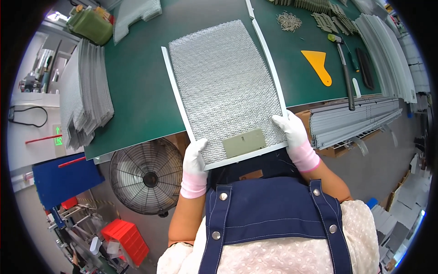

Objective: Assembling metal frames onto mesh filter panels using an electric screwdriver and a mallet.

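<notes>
A silvery metal mesh filter panel (223, 77) lies partly on the green table and juts over its near edge toward my body. White frame strips (175, 89) run along its left, right and near sides; its far edge shows bare mesh. My left hand (195, 157), in a white glove with a pink cuff, is closed around the near left corner. On the right strip, close to the near right corner, my right hand (292, 130) grips the frame, gloved alike. A flat olive-green plate (244, 142) rests on the mesh by the near strip.
Stacked mesh sheets (86, 93) stand at the table's left. To the right lie a yellow scraper (319, 66), a hammer (344, 64), a heap of small pins (289, 21) and long white strips (383, 55). A floor fan (146, 176) stands below the table's front edge.
</notes>
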Tool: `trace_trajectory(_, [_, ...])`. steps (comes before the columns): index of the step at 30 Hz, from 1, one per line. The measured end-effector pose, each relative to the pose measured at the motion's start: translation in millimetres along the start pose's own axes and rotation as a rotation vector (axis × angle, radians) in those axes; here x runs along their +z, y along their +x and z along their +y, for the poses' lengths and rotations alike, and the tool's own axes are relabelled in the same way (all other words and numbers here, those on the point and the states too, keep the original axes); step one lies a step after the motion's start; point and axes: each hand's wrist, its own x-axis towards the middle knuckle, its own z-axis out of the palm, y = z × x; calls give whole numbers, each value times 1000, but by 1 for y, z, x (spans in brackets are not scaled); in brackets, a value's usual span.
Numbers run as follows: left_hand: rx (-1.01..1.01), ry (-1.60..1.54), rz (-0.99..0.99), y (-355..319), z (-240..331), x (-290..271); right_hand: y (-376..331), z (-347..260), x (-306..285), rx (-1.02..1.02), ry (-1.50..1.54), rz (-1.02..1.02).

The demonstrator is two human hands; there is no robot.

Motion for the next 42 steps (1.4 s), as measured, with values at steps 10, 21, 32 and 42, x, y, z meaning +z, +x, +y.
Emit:
trace_trajectory(10, [-83, -114, 209, 3, 14, 25, -5, 4, 3, -2, 93, 25])
trace_trajectory(21, [-31, 436, 85, -14, 19, 28, -5, 2, -8, -99, -179, -2])
trace_trajectory(32, [-30, 211, 72, -20, 19, 20, -17, 2, -9, -65, -35, -67])
trace_trajectory(42, [-77, -35, 159, -20, 11, 27, -22, 12, -3, -13, 74, -58])
